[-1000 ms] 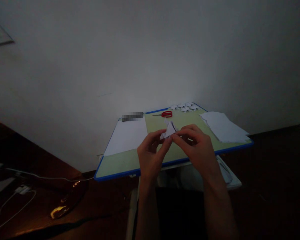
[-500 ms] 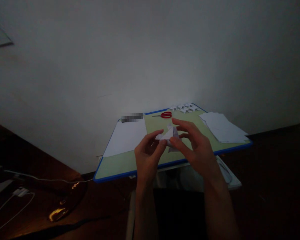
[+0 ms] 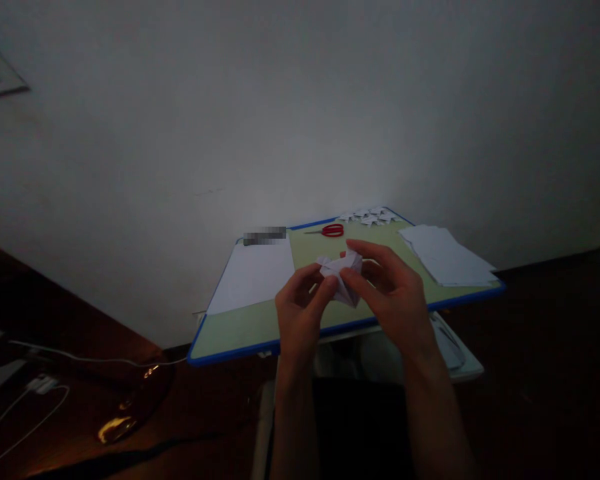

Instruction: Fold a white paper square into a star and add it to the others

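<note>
I take the folded paper [image 3: 349,294] as the centre of the clock, with twelve toward the wall. It is held in front of the person, seemingly above the table [image 3: 245,330]. At nine o'clock of it, the left hand [image 3: 303,307] pinches one end between thumb and fingers; at three o'clock, the right hand [image 3: 395,297] pinches the other end, its forefinger raised to the upper corner. I think this double grip keeps the small folds steady from both sides.

The scissors [image 3: 333,231] lie toward eleven o'clock, perhaps put there so they do not disturb the hands. The small folded pieces [image 3: 371,217] are grouped at one o'clock, apart from the loose sheets [image 3: 447,257] between two and three, probably to avoid mixing them.

By count: two hands, one folded paper, one pair of scissors, one flat sheet [image 3: 253,277] at nine. The grouped pieces are several, overlapping; the loose sheets I cannot count exactly.
</note>
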Demonstrator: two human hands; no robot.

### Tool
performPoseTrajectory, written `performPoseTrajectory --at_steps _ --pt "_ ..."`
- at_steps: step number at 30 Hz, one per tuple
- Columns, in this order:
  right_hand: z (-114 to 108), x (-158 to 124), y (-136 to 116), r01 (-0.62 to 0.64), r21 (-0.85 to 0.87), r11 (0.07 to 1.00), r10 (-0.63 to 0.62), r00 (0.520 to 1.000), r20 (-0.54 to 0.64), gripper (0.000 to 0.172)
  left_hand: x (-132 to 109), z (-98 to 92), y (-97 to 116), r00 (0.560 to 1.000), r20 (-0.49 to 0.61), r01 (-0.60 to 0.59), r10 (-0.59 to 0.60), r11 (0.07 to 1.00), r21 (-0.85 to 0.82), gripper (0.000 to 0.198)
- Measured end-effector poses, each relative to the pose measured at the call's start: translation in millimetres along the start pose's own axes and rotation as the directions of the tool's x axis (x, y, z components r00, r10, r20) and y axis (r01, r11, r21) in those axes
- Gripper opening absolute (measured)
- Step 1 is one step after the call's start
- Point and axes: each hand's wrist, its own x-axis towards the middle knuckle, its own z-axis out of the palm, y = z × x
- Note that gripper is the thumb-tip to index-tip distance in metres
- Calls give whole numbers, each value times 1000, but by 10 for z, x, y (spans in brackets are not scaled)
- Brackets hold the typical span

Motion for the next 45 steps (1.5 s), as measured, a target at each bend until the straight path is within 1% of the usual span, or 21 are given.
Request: performPoseTrajectory --at_steps 2,4,7,10,14,16,18,21,23,25,28,32,36,37,39,40,42,45 --pt "-11 2 8 7 -10 1000 -7 999 34 38 1 7 5 1000 -13 -7 7 1000 -11 26" --pt "-28 6 19 40 -40 998 -37 997 63 38 4 7 5 1000 -22 -14 13 1000 -16 25" --pt "-45 14 32 82 -76 994 -75 994 84 36 6 1 0 999 -34 -25 25 1000 -3 25" --pt "-42 13 39 82 -70 994 -76 993 92 34 -1 5 -1 998 -55 -37 37 999 12 26" --pt "-38 -1 38 84 -55 995 -78 991 105 32 -5 23 15 998 -38 -42 44 998 44 21" --pt "-53 -4 36 95 -61 994 -86 988 129 32 3 24 25 998 -47 -44 47 997 68 19" --pt "-78 0 31 127 -82 989 -111 978 177 27 15 18 34 997 -70 -38 43 997 70 19" --pt "-124 16 27 203 -125 971 -168 954 248 13 27 2 48 995 -95 -21 26 998 54 21" --pt "-154 26 34 244 -148 958 -198 941 274 6 25 -11 56 996 -87 -4 9 999 54 21" --pt "-182 34 50 267 -156 951 -213 931 296 4 16 -23 62 998 -58 15 -11 998 68 21" --pt "-219 40 75 270 -143 952 -210 918 335 5 2 -33 70 999 -41 38 -34 995 91 21" --pt "-254 36 62 241 -163 957 -169 916 364 8 -4 -19 96 991 -110 93 -82 991 99 22" --pt "-261 24 38 203 -209 957 -104 909 404 14 4 -3 117 974 -161 176 -161 981 85 22" --pt "-257 23 41 192 -214 958 -94 912 400 14 8 -2 117 970 -166 193 -178 978 81 22" --pt "-244 26 56 184 -226 957 -93 927 362 9 18 -3 115 965 -175 208 -193 975 75 20" --pt "-235 32 64 196 -238 951 -108 935 338 7 22 -3 113 965 -178 210 -195 975 70 20" --pt "-218 46 72 258 -273 927 -170 936 308 9 29 0 115 963 -185 212 -199 976 57 21" --pt "-201 67 64 385 -309 870 -281 900 334 13 28 10 135 960 -204 206 -195 978 37 30"
